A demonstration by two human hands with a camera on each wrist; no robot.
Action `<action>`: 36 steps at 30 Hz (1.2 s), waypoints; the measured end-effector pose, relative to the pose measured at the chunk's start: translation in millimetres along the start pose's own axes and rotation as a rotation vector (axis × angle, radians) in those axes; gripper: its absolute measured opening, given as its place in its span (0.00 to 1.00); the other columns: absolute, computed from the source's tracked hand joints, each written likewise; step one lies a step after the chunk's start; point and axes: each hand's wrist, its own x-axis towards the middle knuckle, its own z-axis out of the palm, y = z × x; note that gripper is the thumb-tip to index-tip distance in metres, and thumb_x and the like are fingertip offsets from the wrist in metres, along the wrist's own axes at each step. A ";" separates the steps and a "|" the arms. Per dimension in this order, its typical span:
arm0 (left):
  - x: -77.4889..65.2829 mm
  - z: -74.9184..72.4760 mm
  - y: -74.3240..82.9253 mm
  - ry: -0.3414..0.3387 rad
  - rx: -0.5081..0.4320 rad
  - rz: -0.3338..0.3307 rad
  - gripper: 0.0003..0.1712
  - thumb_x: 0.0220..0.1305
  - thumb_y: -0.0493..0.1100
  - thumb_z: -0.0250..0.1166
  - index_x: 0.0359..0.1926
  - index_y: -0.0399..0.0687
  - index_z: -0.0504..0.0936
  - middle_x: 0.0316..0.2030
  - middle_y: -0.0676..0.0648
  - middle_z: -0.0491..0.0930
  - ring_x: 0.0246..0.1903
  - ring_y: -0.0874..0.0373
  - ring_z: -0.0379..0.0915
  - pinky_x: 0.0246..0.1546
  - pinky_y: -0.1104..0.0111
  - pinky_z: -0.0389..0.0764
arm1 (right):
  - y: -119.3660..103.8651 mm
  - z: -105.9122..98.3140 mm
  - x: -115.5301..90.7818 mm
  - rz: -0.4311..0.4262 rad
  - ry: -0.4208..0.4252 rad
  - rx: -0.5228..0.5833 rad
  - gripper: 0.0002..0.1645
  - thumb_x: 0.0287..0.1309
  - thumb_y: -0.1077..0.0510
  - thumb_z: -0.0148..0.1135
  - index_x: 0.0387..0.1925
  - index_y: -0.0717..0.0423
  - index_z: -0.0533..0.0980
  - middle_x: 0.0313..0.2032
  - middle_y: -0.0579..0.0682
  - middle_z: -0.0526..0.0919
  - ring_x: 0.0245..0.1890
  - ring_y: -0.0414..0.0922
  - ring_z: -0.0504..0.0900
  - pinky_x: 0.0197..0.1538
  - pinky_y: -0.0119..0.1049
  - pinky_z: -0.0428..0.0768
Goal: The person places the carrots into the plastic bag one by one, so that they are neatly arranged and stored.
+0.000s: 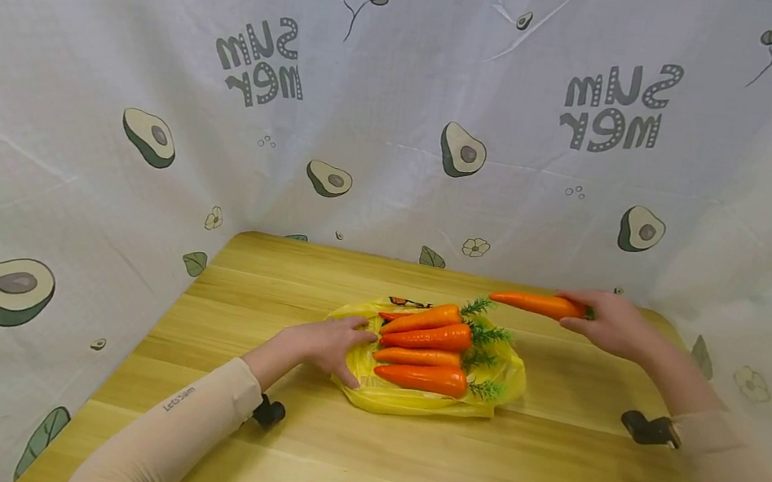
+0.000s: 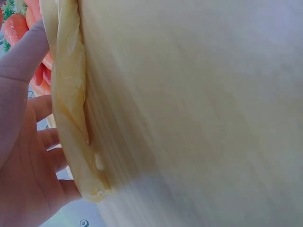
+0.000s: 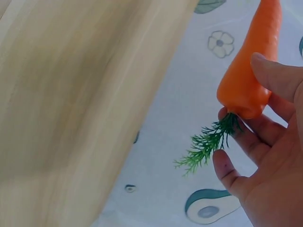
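Observation:
My right hand (image 1: 610,323) grips an orange carrot (image 1: 533,302) by its thick end, raised above the back right of the table. In the right wrist view, thumb and fingers hold this carrot (image 3: 253,61) near its green leafy top (image 3: 208,142). My left hand (image 1: 330,347) rests with spread fingers at the left end of a yellow plastic bag (image 1: 400,404). Several carrots (image 1: 422,378) lie side by side on the bag, leafy ends to the right. Up close in the left wrist view, the bag's rolled edge (image 2: 71,104) hides the fingertips.
The wooden table (image 1: 398,473) extends around the bag on every side. A white curtain (image 1: 407,88) with avocado prints hangs behind the table and along its sides. Black wrist mounts (image 1: 648,429) stick out from both sleeves.

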 end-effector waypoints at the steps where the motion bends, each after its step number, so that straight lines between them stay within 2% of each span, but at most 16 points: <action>1: 0.3 -0.1 0.4 -0.002 0.003 -0.004 0.54 0.54 0.67 0.72 0.77 0.58 0.62 0.79 0.43 0.51 0.76 0.43 0.53 0.73 0.48 0.62 | -2.8 -0.8 -0.1 -0.005 0.003 -0.007 0.31 0.64 0.55 0.67 0.62 0.70 0.74 0.50 0.67 0.83 0.42 0.55 0.78 0.49 0.60 0.77; 11: 1.0 -1.1 1.3 -0.005 0.015 -0.012 0.55 0.52 0.68 0.74 0.77 0.58 0.62 0.79 0.43 0.51 0.72 0.40 0.60 0.70 0.48 0.66 | -31.8 -3.7 1.1 -0.072 0.010 0.002 0.29 0.62 0.56 0.70 0.60 0.66 0.77 0.49 0.61 0.84 0.43 0.53 0.79 0.48 0.55 0.77; 21: 0.5 -1.4 1.5 -0.006 0.000 -0.011 0.55 0.52 0.68 0.74 0.77 0.58 0.62 0.78 0.43 0.51 0.72 0.40 0.59 0.71 0.48 0.65 | -56.4 0.5 3.4 -0.135 0.002 -0.005 0.26 0.61 0.55 0.70 0.58 0.60 0.80 0.44 0.52 0.86 0.35 0.45 0.75 0.40 0.42 0.74; 26: 1.0 -2.7 2.9 -0.011 -0.001 -0.013 0.55 0.53 0.67 0.74 0.77 0.58 0.61 0.79 0.43 0.50 0.73 0.40 0.58 0.71 0.48 0.65 | -66.6 3.7 3.6 -0.141 -0.008 -0.036 0.27 0.61 0.54 0.70 0.60 0.58 0.79 0.46 0.53 0.85 0.36 0.45 0.76 0.40 0.43 0.75; 32: 0.8 -2.5 3.4 -0.012 0.001 -0.026 0.54 0.53 0.66 0.74 0.77 0.59 0.62 0.78 0.43 0.51 0.72 0.40 0.59 0.71 0.48 0.65 | -80.0 8.8 6.4 -0.198 -0.014 -0.036 0.26 0.60 0.55 0.71 0.59 0.57 0.80 0.44 0.49 0.84 0.31 0.40 0.73 0.36 0.38 0.73; 36: 0.0 -2.0 3.7 -0.010 -0.005 -0.028 0.54 0.53 0.66 0.74 0.77 0.59 0.63 0.78 0.43 0.51 0.72 0.39 0.59 0.71 0.47 0.65 | -89.2 13.9 7.9 -0.234 -0.011 -0.052 0.25 0.60 0.54 0.71 0.58 0.57 0.81 0.49 0.52 0.85 0.35 0.41 0.79 0.40 0.41 0.79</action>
